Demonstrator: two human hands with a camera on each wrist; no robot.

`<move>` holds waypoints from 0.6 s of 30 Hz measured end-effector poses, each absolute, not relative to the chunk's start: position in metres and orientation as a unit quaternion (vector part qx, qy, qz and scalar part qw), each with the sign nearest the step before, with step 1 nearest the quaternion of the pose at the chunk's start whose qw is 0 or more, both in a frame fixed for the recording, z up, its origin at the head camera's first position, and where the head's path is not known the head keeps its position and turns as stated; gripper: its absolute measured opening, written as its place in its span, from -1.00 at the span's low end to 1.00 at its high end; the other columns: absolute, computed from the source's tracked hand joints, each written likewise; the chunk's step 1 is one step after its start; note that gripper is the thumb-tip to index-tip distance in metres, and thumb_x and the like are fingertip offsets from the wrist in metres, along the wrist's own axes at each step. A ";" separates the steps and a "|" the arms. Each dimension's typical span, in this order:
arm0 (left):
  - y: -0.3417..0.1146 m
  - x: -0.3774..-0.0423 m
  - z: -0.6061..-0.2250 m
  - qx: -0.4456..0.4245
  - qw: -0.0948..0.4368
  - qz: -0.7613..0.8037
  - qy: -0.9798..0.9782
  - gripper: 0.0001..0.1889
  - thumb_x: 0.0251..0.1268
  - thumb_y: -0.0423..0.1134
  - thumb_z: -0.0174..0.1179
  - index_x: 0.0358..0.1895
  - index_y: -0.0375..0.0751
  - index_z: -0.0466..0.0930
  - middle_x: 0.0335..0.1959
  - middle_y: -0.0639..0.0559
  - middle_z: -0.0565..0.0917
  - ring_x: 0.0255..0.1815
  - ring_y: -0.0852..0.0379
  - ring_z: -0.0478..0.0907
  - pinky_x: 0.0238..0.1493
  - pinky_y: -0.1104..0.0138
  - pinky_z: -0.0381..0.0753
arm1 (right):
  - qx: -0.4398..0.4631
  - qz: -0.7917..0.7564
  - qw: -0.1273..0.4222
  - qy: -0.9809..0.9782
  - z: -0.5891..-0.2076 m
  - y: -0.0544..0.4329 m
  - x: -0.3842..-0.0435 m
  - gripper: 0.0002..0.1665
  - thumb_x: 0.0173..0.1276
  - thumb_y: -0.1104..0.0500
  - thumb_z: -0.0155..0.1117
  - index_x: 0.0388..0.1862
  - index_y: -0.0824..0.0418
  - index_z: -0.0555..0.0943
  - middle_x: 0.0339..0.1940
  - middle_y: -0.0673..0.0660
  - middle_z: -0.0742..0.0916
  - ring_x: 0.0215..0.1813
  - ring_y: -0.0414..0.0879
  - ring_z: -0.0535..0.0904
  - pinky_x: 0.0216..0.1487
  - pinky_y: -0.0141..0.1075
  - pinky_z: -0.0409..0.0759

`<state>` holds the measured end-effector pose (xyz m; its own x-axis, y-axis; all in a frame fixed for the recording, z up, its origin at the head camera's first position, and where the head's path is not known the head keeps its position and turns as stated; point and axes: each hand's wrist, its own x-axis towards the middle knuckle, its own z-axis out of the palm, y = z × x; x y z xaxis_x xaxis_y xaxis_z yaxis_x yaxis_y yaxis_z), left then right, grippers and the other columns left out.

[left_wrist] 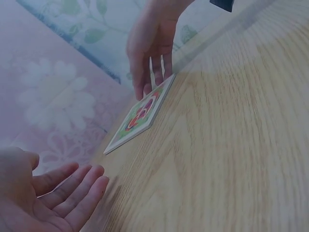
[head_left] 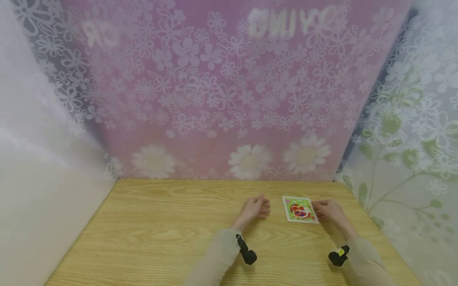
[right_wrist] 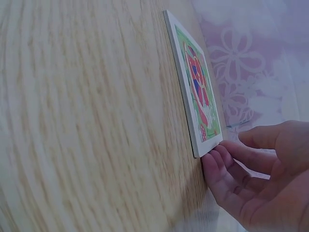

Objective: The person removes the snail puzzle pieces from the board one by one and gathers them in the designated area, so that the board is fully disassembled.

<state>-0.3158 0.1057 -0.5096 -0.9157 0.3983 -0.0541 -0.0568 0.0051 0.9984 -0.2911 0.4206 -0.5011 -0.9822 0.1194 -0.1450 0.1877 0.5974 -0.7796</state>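
A small square picture puzzle board (head_left: 290,216) lies flat on the wooden table, with a white border and a red, blue and white figure on green. At its right edge is my right hand (head_left: 330,211); the fingertips touch the board's side, and the thumb stands apart from it in the right wrist view. My left hand (head_left: 255,208) hovers to the left of the board, apart from it. The left wrist view shows that hand (left_wrist: 58,193) palm up with its fingers extended and nothing in them.
The wooden table (head_left: 161,230) meets a pink flowered back wall (head_left: 229,99). A pale wall (head_left: 46,159) stands on the left and a leaf-patterned one (head_left: 411,159) on the right, near my right arm. Black wrist cameras sit on both sleeves.
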 end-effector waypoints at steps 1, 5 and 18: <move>0.107 -0.315 -0.510 0.122 0.163 0.694 0.691 -0.48 0.70 -0.06 -0.16 0.17 -0.50 0.58 0.04 -0.30 0.71 -0.04 -0.17 0.74 -0.10 0.14 0.76 | 0.086 -0.442 0.039 0.892 -0.501 0.420 -0.291 -0.49 0.62 0.19 -0.03 0.26 0.62 0.48 -0.10 0.39 0.75 -0.26 -0.10 0.72 -0.27 -0.24 0.75; 0.114 -0.314 -0.512 0.114 0.163 0.692 0.694 -0.56 0.67 -0.16 -0.10 0.14 -0.51 0.60 0.02 -0.30 0.72 -0.06 -0.15 0.75 -0.13 0.16 0.77 | 0.084 -0.439 0.043 0.894 -0.498 0.414 -0.290 -0.48 0.62 0.18 -0.02 0.26 0.62 0.48 -0.09 0.40 0.74 -0.26 -0.09 0.72 -0.27 -0.23 0.75; 0.129 -0.309 -0.515 0.096 0.180 0.686 0.698 -0.65 0.57 -0.34 -0.04 0.11 -0.59 0.60 -0.05 -0.34 0.73 -0.07 -0.15 0.75 -0.13 0.22 0.77 | 0.072 -0.447 0.061 0.890 -0.493 0.395 -0.286 -0.46 0.63 0.14 0.02 0.29 0.61 0.46 0.00 0.44 0.72 -0.25 -0.06 0.73 -0.25 -0.20 0.77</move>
<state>-0.3090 0.1292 -0.5149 -0.9164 0.3820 -0.1194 -0.1129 0.0396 0.9928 -0.2865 0.3952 -0.4930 -0.9822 0.0748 -0.1725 0.1830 0.5904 -0.7861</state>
